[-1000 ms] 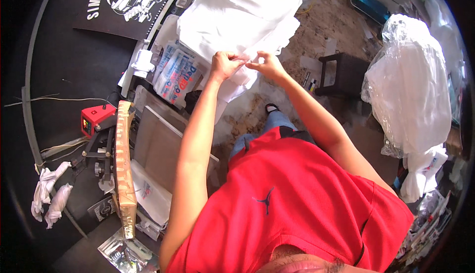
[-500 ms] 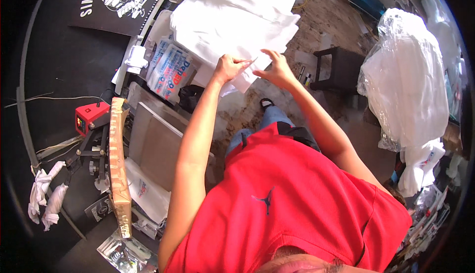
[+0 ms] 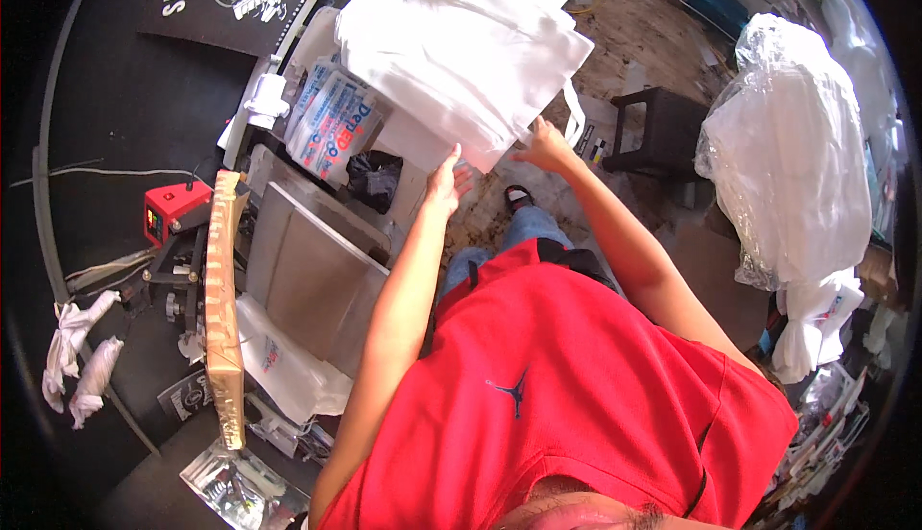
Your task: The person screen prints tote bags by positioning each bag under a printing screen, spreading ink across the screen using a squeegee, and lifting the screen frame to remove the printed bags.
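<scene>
A white fabric bag (image 3: 461,45) with a strap handle (image 3: 574,112) is spread over a pile of similar white cloth at the top centre. My left hand (image 3: 446,184) is by the bag's near edge, its fingers stretched out and nothing in them. At the near right corner, next to the strap, is my right hand (image 3: 549,149). Its thumb and forefinger are apart at the bag's edge, and the other fingers are partly hidden.
Printed plastic packs (image 3: 331,127) and a black plastic bag (image 3: 375,180) are left of the pile. A red control box (image 3: 176,211) stands beside a tape-wrapped bar (image 3: 225,309). To the right are a dark stool (image 3: 658,132) and a large plastic-wrapped white bundle (image 3: 792,156).
My left hand has let go of its pinch, opened and moved down. My right hand has moved slightly down. The white bag now lies flatter, with its strap showing at the right.
</scene>
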Motion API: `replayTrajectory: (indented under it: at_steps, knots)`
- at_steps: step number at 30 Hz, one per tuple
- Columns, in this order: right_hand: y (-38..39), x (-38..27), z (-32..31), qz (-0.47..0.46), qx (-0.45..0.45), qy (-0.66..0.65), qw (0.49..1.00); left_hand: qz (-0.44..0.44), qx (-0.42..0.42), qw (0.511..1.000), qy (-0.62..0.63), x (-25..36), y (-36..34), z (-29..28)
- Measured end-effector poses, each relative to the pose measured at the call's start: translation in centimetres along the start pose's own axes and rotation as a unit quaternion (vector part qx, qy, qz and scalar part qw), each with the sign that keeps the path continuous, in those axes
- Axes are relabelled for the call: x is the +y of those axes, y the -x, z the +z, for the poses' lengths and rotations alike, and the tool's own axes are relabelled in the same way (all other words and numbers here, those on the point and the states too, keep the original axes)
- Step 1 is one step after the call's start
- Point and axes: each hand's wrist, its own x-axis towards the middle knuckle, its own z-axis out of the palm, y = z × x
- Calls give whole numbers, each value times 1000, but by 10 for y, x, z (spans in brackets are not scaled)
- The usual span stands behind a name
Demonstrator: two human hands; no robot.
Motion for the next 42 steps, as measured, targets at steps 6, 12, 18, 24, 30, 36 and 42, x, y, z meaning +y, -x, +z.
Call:
replayTrajectory:
  at_steps: [6,12,18,24,30,36,42]
  knots:
    - [-21,-21,20,19,4,-112,994,24,-66,996,57,-1,-16,20]
    - [41,-63,-26,-5,-280,-160,946,144,-33,968,202,-6,-34,-41]
    - [122,86,-116,-7,-226,-749,623,214,-237,944,81,-2,91,-102]
    - [183,0,5,166,-408,-510,739,316,-237,909,136,-61,192,-220]
    - [236,-172,82,91,-301,-574,756,335,-110,921,165,-156,233,-380]
    - [200,-275,139,-87,-213,-356,906,320,212,923,27,-221,212,-483]
    - [168,-320,157,-198,-58,-13,978,294,288,910,-51,-243,216,-490]
